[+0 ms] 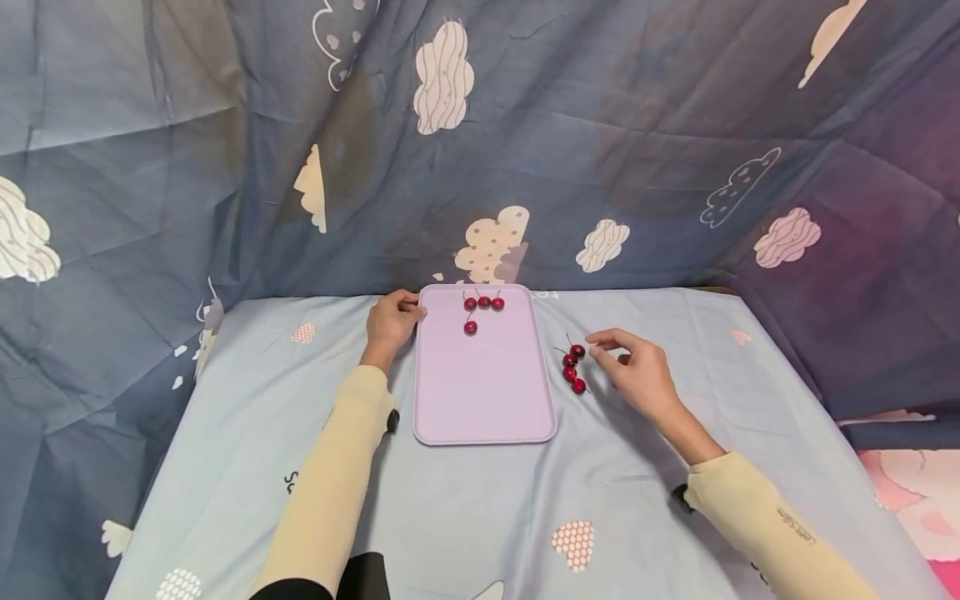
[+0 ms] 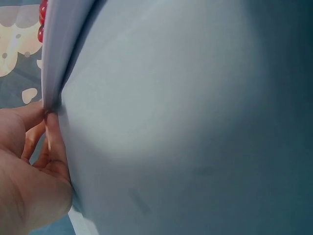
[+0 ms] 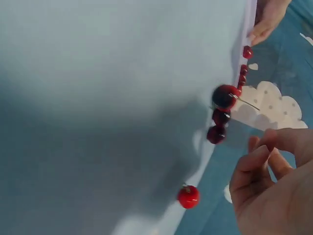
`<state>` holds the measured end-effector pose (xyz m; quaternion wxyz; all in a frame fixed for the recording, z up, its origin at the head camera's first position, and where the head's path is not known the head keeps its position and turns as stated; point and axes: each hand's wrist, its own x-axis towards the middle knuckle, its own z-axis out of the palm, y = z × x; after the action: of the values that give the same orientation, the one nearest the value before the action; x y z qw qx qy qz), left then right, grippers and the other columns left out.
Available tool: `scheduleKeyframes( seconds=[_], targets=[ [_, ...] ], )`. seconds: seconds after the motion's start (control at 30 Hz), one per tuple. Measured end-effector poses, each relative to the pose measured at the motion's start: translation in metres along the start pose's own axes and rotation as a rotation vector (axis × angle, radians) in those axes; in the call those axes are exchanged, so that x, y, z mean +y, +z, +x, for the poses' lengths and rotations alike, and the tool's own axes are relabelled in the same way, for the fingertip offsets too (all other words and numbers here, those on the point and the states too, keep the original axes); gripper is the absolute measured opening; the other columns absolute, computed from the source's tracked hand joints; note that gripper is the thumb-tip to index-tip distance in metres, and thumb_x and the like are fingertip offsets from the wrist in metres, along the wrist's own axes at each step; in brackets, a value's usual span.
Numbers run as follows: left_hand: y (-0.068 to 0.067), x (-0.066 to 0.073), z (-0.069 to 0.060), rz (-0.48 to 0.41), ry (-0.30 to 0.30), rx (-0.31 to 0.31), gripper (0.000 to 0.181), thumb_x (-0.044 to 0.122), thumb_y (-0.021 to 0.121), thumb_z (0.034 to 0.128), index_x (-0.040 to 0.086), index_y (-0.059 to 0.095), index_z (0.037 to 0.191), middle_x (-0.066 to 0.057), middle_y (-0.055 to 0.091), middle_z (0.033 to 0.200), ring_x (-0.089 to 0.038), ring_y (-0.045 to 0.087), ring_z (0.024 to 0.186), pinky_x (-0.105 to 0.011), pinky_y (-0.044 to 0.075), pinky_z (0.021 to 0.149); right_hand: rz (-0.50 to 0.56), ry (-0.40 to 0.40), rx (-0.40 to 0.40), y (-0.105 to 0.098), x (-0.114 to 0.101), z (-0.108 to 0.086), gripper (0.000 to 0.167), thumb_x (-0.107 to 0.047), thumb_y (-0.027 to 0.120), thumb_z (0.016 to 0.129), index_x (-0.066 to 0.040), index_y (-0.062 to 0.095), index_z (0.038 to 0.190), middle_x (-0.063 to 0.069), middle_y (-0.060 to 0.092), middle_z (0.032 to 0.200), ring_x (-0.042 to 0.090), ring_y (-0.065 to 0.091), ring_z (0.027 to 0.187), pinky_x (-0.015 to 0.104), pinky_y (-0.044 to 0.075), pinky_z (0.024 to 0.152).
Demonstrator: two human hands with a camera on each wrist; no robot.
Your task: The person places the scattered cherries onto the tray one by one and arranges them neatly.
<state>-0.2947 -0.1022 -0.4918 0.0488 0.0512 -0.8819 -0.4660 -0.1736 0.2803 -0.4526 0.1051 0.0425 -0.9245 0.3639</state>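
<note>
My left hand [image 1: 392, 325] pinches the upper left edge of a lilac tray [image 1: 480, 387]; the left wrist view shows the thumb and fingers of the hand [image 2: 32, 171] on the rim [image 2: 56, 49]. On the tray, three cherries [image 1: 484, 302] form a row near the far edge, with one cherry [image 1: 470, 328] below the left one. Right of the tray lies a cluster of several cherries [image 1: 570, 374] with stems. Just right of its top cherry [image 1: 577, 351] is my right hand [image 1: 637, 371], fingers bent loosely. Nothing shows between the fingertips of this hand [image 3: 274, 181] in the right wrist view.
A pale blue cloth [image 1: 465, 508] with printed hearts covers the table under the tray. Dark blue cloud-print fabric [image 1: 390, 183] hangs behind it and at both sides. Pink patterned fabric [image 1: 911, 492] shows at the far right.
</note>
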Motion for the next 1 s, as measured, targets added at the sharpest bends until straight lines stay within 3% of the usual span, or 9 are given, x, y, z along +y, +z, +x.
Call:
scheduleKeyframes(
  seconds=[0.2, 0.33, 0.7, 1.0],
  targets=[
    [-0.001, 0.001, 0.0, -0.006, 0.005, 0.007, 0.025, 0.016, 0.075, 0.0979, 0.005, 0.075, 0.12, -0.017, 0.076, 0.111, -0.033, 0.069, 0.104, -0.045, 0.053, 0.099, -0.036, 0.043, -0.105, 0.006, 0.011, -0.019, 0.014, -0.017, 0.078, 0.095, -0.02, 0.078, 0.109, 0.0, 0.08, 0.103, 0.012, 0.062, 0.065, 0.024, 0.05, 0.059],
    [-0.001, 0.001, 0.0, -0.009, 0.011, 0.006, 0.025, 0.016, 0.075, 0.0981, 0.004, 0.075, 0.12, -0.017, 0.076, 0.111, -0.033, 0.069, 0.103, -0.046, 0.053, 0.099, -0.069, 0.016, -0.15, 0.011, 0.012, -0.027, 0.019, -0.013, 0.081, 0.092, -0.024, 0.078, 0.107, -0.003, 0.078, 0.105, 0.017, 0.059, 0.068, 0.025, 0.047, 0.064],
    [0.003, -0.001, 0.001, -0.005, 0.006, 0.007, 0.025, 0.017, 0.074, 0.0986, 0.006, 0.075, 0.121, -0.016, 0.076, 0.112, -0.032, 0.07, 0.105, -0.046, 0.053, 0.101, -0.138, -0.111, -0.11, 0.02, 0.016, -0.032, 0.026, -0.009, 0.085, 0.087, -0.025, 0.078, 0.106, -0.001, 0.077, 0.105, 0.017, 0.054, 0.076, 0.028, 0.043, 0.072],
    [0.001, -0.002, 0.001, 0.001, 0.002, 0.0, 0.025, 0.018, 0.073, 0.0995, 0.006, 0.075, 0.122, -0.016, 0.076, 0.113, -0.032, 0.07, 0.105, -0.045, 0.053, 0.101, -0.176, -0.135, -0.124, 0.024, 0.017, -0.028, 0.027, -0.008, 0.085, 0.086, -0.025, 0.075, 0.106, 0.0, 0.073, 0.098, 0.01, 0.051, 0.067, 0.029, 0.042, 0.068]
  ],
)
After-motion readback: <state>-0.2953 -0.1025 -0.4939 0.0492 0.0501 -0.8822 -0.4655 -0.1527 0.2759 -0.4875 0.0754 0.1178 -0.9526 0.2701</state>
